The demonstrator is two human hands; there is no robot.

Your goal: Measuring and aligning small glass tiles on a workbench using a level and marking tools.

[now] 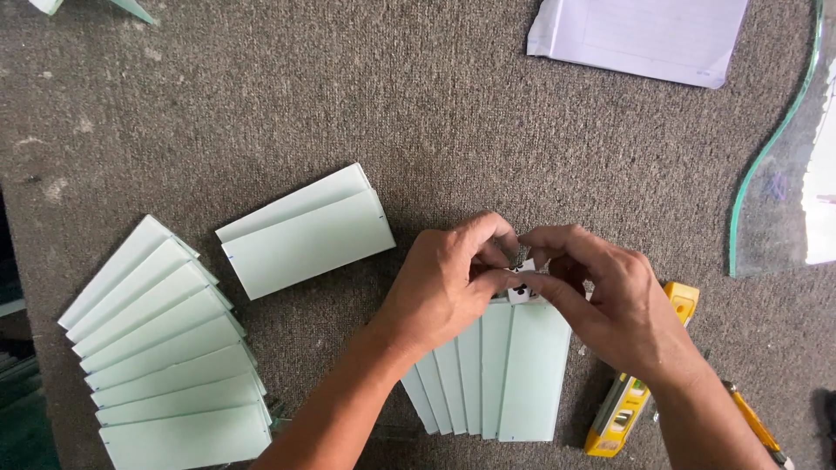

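My left hand (453,283) and my right hand (601,300) meet fingertip to fingertip over a small white piece with black marks (520,291). Both hands pinch it, just above the top edge of a fanned stack of pale green rectangular glass strips (514,374) lying on the grey carpeted surface. What exactly the small piece is cannot be made out.
Another fan of pale green strips (165,348) lies at the left, and two overlapped strips (305,231) sit beside it. A yellow spirit level (640,383) and a yellow-handled tool (753,422) lie at the right. A curved glass pane (775,174) and white paper (644,35) are beyond.
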